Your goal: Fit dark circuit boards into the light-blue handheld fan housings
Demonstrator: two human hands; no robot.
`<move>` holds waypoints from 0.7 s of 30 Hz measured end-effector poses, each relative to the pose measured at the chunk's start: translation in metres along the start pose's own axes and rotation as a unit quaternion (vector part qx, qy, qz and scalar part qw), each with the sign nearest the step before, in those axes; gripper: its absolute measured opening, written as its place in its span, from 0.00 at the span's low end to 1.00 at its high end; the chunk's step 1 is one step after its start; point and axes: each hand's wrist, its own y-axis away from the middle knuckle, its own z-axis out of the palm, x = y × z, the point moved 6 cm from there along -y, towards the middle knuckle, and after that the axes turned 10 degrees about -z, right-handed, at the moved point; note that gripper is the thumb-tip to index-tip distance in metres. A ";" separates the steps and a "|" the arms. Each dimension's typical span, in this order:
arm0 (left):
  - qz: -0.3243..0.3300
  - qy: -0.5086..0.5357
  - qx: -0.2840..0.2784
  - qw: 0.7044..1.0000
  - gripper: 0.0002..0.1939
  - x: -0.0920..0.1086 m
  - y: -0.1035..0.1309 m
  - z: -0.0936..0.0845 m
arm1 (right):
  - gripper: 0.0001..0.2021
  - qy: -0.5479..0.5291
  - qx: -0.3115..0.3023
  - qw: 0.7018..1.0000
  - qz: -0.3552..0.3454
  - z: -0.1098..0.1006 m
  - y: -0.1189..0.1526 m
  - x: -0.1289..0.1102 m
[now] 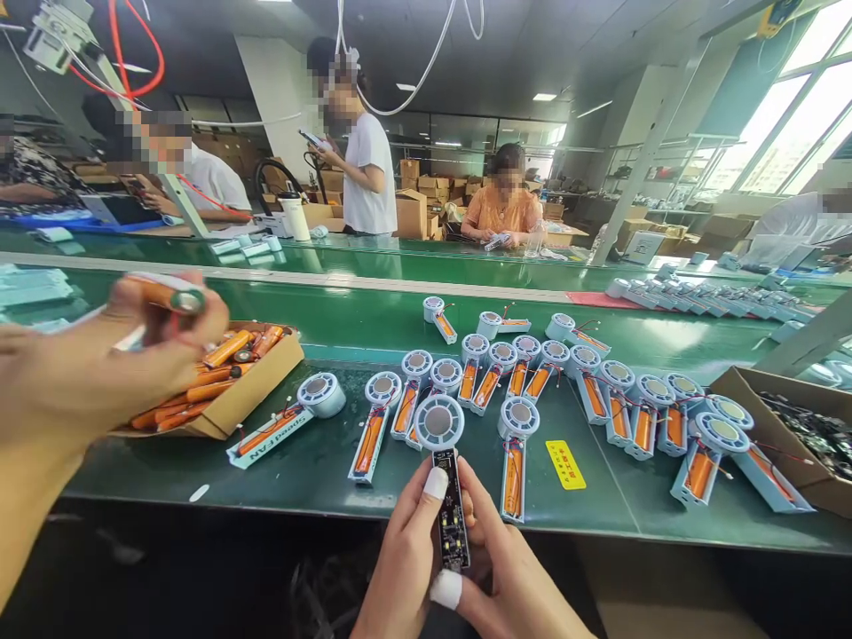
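Between my two hands, just past the table's front edge, is a small handheld fan (439, 421) with a round light-blue head. A black circuit board (453, 528) lies face up along its handle. My left hand (407, 541) is closed round the handle's left side, its white-capped thumb on the board's upper part. Closed on the opposite side is my right hand (500, 568), with its white-capped thumb at the board's lower end. The handle's underside is hidden by my fingers. Right of my hands lies another fan (519, 417) with an orange battery (513, 479) in its open handle.
At left, a co-worker's blurred hand (133, 355) holds an orange battery over a cardboard box (246, 395) of batteries. Several open fans (616, 377) lie across the green table. A box of black parts (752, 399) stands at right, and a yellow card (565, 465) lies nearer.
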 end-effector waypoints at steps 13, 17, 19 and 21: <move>0.119 -0.254 0.117 0.953 0.30 0.008 -0.003 -0.010 | 0.45 -0.258 0.154 0.949 0.097 0.024 0.013 0.027; 0.180 -0.449 0.078 0.872 0.25 0.026 -0.009 0.006 | 0.43 -0.197 0.163 0.962 0.094 0.026 0.014 0.043; 0.184 -0.533 0.064 0.824 0.23 0.031 -0.015 0.012 | 0.39 -0.115 0.159 0.976 0.091 0.025 0.013 0.049; 0.174 -0.579 0.070 0.793 0.21 0.036 -0.024 0.011 | 0.34 -0.015 0.145 0.985 0.097 0.018 0.012 0.049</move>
